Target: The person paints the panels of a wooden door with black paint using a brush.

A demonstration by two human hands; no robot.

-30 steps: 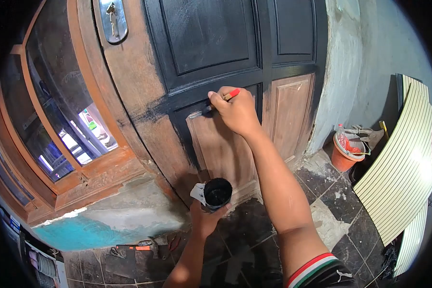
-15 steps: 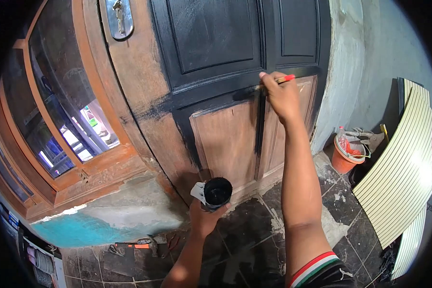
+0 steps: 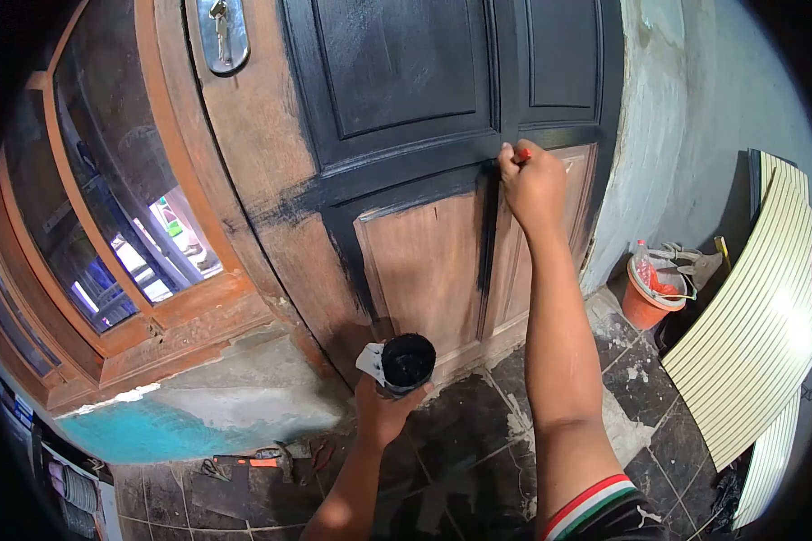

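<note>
I have the door [image 3: 406, 77] ahead, the window [image 3: 99, 180] to its left, the wall [image 3: 663, 162] to its right. The left hand [image 3: 386, 417] holds the cup [image 3: 409, 362] before the door's lower edge; the right hand [image 3: 539, 187], with the brush handle [image 3: 525, 156], is by the upright between its lower panels. On the floor [image 3: 460, 410] I see the hammer [image 3: 262, 463] below the window and the bucket [image 3: 645, 308] near the wall, left of the sheets [image 3: 744, 343].

A black short sleeve [image 3: 624, 520] on the right arm [image 3: 564, 347], edged in red, white and green stripes [image 3: 593, 508], red outermost, a small white leaping-cat logo [image 3: 648, 517] near the green, right hand [image 3: 534, 187] and left hand [image 3: 384, 418] both bare.
</note>
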